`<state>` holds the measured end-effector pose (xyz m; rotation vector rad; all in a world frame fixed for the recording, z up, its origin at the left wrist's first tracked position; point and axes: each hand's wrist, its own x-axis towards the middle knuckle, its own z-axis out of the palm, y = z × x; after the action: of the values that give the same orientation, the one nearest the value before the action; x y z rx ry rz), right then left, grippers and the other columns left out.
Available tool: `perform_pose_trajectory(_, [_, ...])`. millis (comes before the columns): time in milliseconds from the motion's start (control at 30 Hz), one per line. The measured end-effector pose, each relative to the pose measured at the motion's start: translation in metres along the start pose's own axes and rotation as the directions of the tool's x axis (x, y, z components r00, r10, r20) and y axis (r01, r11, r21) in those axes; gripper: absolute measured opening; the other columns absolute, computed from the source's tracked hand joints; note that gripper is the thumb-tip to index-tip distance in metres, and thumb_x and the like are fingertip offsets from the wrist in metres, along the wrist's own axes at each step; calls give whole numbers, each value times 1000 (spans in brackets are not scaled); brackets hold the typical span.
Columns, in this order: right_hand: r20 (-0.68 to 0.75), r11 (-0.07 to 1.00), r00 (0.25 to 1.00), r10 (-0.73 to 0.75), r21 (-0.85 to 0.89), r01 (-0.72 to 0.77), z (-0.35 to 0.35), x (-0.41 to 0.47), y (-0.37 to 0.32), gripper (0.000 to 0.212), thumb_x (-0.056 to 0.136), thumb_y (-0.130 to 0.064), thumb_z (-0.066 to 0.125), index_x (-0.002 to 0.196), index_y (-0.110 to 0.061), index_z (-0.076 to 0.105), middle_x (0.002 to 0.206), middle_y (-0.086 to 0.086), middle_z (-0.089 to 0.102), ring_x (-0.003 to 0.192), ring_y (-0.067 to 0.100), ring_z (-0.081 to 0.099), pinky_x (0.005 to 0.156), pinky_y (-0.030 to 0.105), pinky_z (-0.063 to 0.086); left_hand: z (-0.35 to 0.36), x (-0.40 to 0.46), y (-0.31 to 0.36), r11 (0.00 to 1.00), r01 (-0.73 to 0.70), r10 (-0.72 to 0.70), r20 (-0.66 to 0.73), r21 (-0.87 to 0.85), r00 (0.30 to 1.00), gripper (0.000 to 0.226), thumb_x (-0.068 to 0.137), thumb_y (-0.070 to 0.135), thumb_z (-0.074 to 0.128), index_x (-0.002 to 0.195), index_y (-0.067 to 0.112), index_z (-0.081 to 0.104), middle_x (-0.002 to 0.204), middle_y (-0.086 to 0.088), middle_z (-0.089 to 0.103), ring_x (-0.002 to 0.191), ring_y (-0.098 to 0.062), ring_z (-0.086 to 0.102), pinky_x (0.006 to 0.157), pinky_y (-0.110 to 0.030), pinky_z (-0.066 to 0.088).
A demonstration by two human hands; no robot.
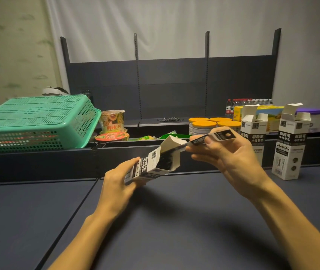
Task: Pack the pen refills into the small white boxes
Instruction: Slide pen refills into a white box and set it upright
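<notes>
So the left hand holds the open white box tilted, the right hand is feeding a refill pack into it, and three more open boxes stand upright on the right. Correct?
Nearly. The left hand holds the tilted box and the right hand feeds in the refill pack, but the head view shows only two upright open boxes, not three.

Bare tabletop (38,221) lies open leftward; two upright white boxes (288,152) crowd the right.
</notes>
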<state>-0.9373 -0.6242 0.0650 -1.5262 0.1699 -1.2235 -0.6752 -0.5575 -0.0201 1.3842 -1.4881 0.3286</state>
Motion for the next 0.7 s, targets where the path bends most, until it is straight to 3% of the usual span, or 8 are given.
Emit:
perform_pose_trajectory(133, [-31,900,971,-238,-384,208,3,0,23,10,86,-4,66,96,-4,67,91,8,74,84,20,73,72,33,60,1,-1,4,999,-31,32,23,-10,999,59,71,25,71,128,15,59,119,19,57,105,21,49,90,-3,38])
perform_pose_trajectory(233, [124,664,894,-431,-627,407,0,0,37,12,85,-12,72,95,-5,71,91,2,71,83,13,69,71,30,58,2,-2,2,999,-37,37,41,-4,998,58,72,31,72,128,21,59,122,16,60,109,9,54,95,-17,44])
perform_pose_trajectory(300, [219,541,844,-489,-683,491,-2,1,42,13,84,-14,70,93,-4,71,92,3,69,84,14,67,70,29,57,2,-2,0,999,-37,37,47,9,998,58,73,32,72,129,22,58,124,16,60,110,1,57,96,-29,47])
perform_pose_trajectory(367, [218,544,842,-494,-678,495,0,1,42,18,82,-14,69,97,-6,70,94,2,70,85,13,68,72,24,57,2,-2,-1,999,-33,32,42,15,999,58,73,32,72,129,22,58,124,15,60,111,-1,57,97,-32,48])
perform_pose_trajectory(433, [190,583,848,-495,-651,486,2,0,40,23,81,-15,71,103,-9,67,96,0,70,84,11,68,70,21,57,2,-1,0,1000,-25,25,35,9,999,59,72,31,72,129,21,58,122,18,59,110,3,56,96,-26,47])
perform_pose_trajectory(533, [210,557,823,-527,-647,521,1,0,38,18,86,-19,68,100,-8,70,95,0,70,80,11,66,66,26,56,2,0,1,1000,-12,12,40,-2,999,60,72,33,71,129,20,58,119,28,55,108,10,54,94,-15,44])
perform_pose_trajectory(600, [215,566,829,-516,-641,518,1,-1,38,18,87,-21,66,101,-10,71,96,-1,71,80,11,67,66,28,57,2,-1,0,1000,-5,5,41,0,999,60,73,34,71,130,21,57,120,28,55,108,8,55,95,-18,44])
perform_pose_trajectory(700, [148,672,882,-447,-595,440,5,-3,36,20,88,-13,69,107,-19,69,90,-3,73,69,10,70,61,34,58,3,-1,-2,1000,-1,1,38,4,999,60,73,34,71,130,23,57,122,25,56,110,3,56,96,-25,45])
